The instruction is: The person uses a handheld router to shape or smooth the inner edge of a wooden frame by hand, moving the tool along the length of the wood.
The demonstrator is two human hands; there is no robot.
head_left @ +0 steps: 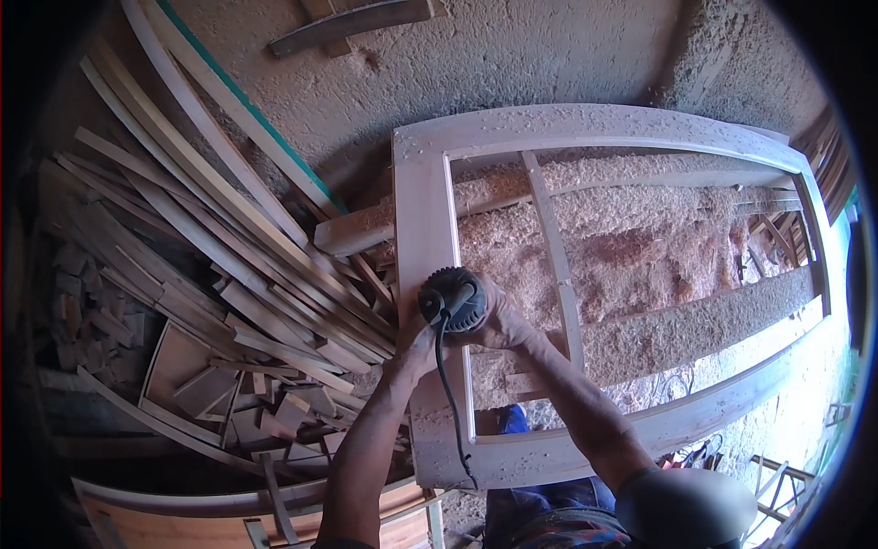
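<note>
A corded router [452, 298] with a round, black, ribbed top stands on the left end rail of a pale wooden door frame [422, 215]. My left hand [416, 337] is wrapped round its near left side, the fingers partly hidden beneath the motor. On the other side my right hand [501, 318] grips it, close to the frame's inner edge. The black cord [446, 389] runs from the tool's top down across the rail toward me. What lies under the tool, bit and base included, is hidden. Wood shavings dot the frame's surface.
Heavy beams [357, 231] lie under the frame, amid heaped shavings [631, 238]. A thin wooden bar [551, 247] crosses the opening. To the left, long boards [219, 201] and offcuts [206, 389] are piled. A rough wall [549, 55] rises behind. A wooden panel [174, 517] lies at lower left.
</note>
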